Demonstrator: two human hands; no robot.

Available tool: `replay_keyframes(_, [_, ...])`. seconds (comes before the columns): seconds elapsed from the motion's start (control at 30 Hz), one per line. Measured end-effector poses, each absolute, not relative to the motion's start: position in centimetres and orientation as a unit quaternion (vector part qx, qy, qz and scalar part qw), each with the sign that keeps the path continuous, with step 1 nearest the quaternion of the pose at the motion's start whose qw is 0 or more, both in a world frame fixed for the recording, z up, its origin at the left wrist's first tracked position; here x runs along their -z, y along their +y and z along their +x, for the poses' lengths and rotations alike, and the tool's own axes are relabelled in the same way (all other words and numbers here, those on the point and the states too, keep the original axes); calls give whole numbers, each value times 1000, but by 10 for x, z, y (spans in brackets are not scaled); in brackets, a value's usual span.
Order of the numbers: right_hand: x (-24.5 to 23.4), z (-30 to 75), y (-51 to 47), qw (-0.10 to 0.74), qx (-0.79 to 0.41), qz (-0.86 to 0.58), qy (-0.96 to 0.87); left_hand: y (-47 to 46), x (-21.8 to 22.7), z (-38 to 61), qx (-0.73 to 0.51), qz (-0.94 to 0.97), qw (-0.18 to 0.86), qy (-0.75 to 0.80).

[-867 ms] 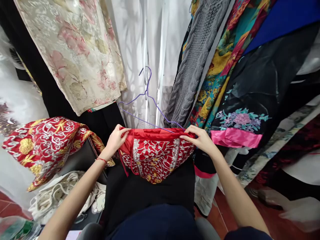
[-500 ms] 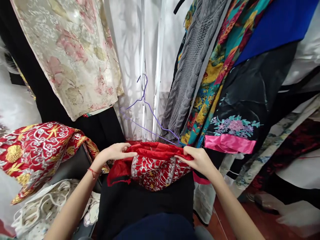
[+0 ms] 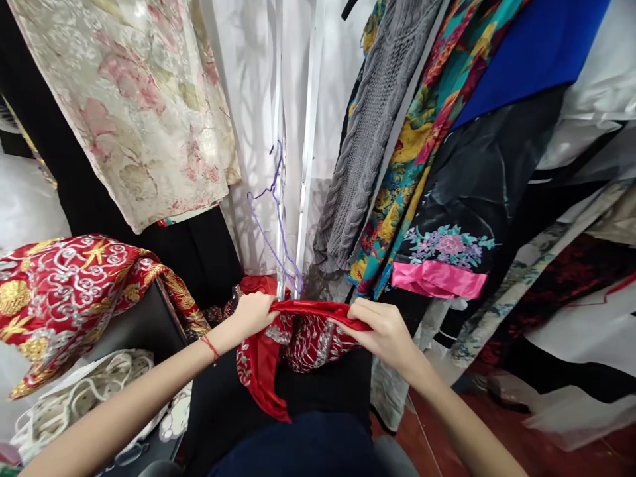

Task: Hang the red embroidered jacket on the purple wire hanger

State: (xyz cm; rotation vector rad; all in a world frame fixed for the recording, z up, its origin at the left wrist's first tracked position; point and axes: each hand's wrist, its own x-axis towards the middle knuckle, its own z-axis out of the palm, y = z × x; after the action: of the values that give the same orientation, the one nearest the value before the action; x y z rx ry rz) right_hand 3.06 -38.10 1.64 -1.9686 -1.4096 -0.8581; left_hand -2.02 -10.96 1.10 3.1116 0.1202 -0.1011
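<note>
A red garment with silver embroidery (image 3: 315,344) lies bunched over a lap in black cloth (image 3: 322,397). My left hand (image 3: 256,311) grips its red edge at one end, fingers closed. At the other end my right hand (image 3: 380,324) pinches the same edge, and the cloth is stretched between the two. A red flap hangs down below my left hand. Just beyond the garment a purple wire hanger (image 3: 275,212) stands on end, its lower part hidden behind the red cloth.
Another red and gold embroidered cloth (image 3: 94,291) drapes over a dark chair at left, above a white cloth heap (image 3: 99,391). Hanging clothes include a floral cream garment (image 3: 163,126), a grey knit (image 3: 368,132) and a black garment with pink trim (image 3: 442,278). White poles stand ahead.
My hands have drawn closer together and the red edge has narrowed between them. A red flap now hangs lower at left. The purple hanger has turned and looks narrower.
</note>
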Motion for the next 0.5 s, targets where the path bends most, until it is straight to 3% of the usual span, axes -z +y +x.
replay_keyframes(0.2, [-39,17,-334,395,284,-698,-526,-61,-43,-30,-50,996,50,52])
replay_keyframes(0.33, [-64,-4,-310,467,187,-659,-559,-32,-67,-46,-137,981,128,55])
replay_keyframes(0.43, [-79,-16,-297,477,107,-637,-596,-17,-80,-56,-201,952,228,24])
replay_keyframes(0.5, [-90,-16,-291,457,114,-642,-605,-9,-89,-57,-223,932,284,6])
